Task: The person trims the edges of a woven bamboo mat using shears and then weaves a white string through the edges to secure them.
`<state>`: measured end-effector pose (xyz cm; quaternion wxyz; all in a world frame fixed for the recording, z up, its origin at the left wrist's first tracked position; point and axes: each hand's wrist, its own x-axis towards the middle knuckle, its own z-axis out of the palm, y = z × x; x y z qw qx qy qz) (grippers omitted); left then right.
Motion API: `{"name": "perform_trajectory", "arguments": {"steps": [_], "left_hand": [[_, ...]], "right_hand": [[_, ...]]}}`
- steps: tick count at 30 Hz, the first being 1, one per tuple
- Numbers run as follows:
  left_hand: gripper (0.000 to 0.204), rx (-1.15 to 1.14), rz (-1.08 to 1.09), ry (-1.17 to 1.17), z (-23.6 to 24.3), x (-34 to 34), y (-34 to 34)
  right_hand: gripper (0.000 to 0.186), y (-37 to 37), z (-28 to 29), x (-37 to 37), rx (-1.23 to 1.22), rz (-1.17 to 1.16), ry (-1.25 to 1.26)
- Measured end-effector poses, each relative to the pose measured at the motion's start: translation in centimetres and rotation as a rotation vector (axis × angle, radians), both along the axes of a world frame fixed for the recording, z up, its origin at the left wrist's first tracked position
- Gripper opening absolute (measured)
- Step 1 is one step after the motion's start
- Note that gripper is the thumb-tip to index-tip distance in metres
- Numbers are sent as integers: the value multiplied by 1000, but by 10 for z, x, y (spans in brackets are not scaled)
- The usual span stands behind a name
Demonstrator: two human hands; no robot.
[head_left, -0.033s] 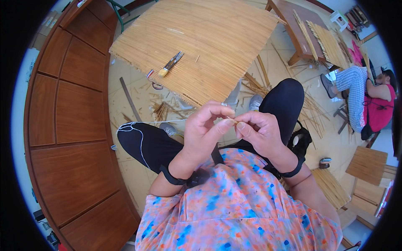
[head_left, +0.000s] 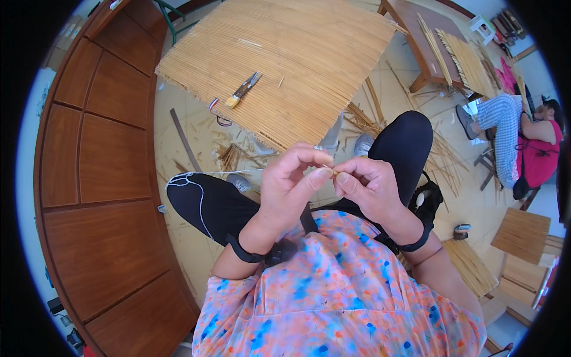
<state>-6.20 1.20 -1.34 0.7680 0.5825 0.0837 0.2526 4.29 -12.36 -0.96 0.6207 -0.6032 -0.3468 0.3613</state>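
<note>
In front of my chest, my left hand (head_left: 292, 185) and my right hand (head_left: 373, 189) meet, each pinching with thumb and fingertips. Between them is a small tan strip (head_left: 335, 172), mostly covered by the fingers, so its full shape is hidden. A thin white string (head_left: 229, 172) stretches from beside my left hand to my left knee, where more of it lies looped. Beyond the hands spreads a mat of thin straw-coloured sticks (head_left: 285, 44). On it rests a hand tool (head_left: 244, 90) with dark handles and a yellowish end, next to a striped cord loop (head_left: 220, 113).
Brown wooden cabinets (head_left: 113, 149) line the left side. Offcuts and loose sticks (head_left: 363, 116) litter the tiled floor. At the far right, a person in pink (head_left: 538, 149) sits near a low wooden table (head_left: 419, 41) bearing more sticks. A wooden board (head_left: 522, 235) is at right.
</note>
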Motion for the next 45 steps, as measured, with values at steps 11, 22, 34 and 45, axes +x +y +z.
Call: {"name": "perform_trajectory", "arguments": {"steps": [11,22,34,45], "left_hand": [[6,207,129,-82,-14,-12,6],[7,159,166,-58,-24,-11,6],[7,25,125,97,-40,-21,20],[16,-214,491,255,-74,-25,81]], "right_hand": [[8,11,-9,-12,11,-37,-24],[4,16,-15,-10,-78,-41,-110],[4,30,-24,-6,-182,48,33],[9,41,-37,1,-241,-6,-242]]}}
